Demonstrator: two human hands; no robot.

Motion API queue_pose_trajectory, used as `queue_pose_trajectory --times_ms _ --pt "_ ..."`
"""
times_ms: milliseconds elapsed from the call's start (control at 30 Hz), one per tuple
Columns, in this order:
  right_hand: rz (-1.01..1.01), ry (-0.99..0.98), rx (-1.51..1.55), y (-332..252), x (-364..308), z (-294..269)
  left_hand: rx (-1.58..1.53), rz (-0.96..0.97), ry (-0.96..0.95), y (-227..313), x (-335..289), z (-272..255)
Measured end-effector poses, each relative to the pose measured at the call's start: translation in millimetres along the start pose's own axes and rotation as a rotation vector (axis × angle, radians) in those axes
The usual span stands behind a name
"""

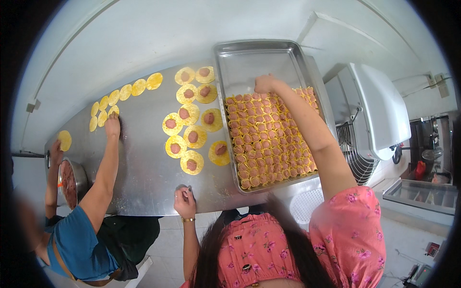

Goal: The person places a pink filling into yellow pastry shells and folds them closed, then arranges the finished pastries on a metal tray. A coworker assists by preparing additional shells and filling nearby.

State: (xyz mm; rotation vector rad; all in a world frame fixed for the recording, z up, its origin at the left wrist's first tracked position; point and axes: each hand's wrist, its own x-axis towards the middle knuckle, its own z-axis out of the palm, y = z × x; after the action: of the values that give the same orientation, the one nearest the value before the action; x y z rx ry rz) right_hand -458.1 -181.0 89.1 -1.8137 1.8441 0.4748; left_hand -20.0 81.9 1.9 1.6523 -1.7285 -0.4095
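Right hand at the far edge of the dumpling rows in the steel tray, left hand parked at the tabletop's near edge.

Your right hand (265, 84) reaches across the steel tray (249, 57) to the far end of the packed dumplings (269, 139), fingers pinched narrow on one dumpling, apparently adding to the last row; rows sit tight against each other, which keeps them upright and leaves the tray's far third bare. Your left hand (185, 199) rests on the tabletop (144, 177) left of the tray, fingers curled; can't tell if it holds anything. Left of the tray: ten yellow wrappers with filling (192, 137), spread apart so each can be folded. Further left: about nine plain wrappers (126, 91) in a curved line, where a co-worker's hand (113, 126) lays them out. One more wrapper (64, 140) sits by a bowl of filling (71, 183).
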Motion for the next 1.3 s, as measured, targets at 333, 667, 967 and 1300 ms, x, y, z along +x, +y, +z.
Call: queue_pose_trajectory --times_ms 333,667,967,1300 --pt "0.086 0.103 -0.026 22 -1 4 -0.022 -0.008 0.010 0 1 1" --pt "0.072 -0.027 -0.003 28 -11 -1 0.003 0.002 -0.015 -7 0 1" --pt "0.126 -0.008 0.006 48 -11 -1 0.012 -0.009 -0.032 -6 0 1" --pt "0.095 0.000 0.034 60 -9 1 0.027 -0.033 -0.040 -3 -1 0"
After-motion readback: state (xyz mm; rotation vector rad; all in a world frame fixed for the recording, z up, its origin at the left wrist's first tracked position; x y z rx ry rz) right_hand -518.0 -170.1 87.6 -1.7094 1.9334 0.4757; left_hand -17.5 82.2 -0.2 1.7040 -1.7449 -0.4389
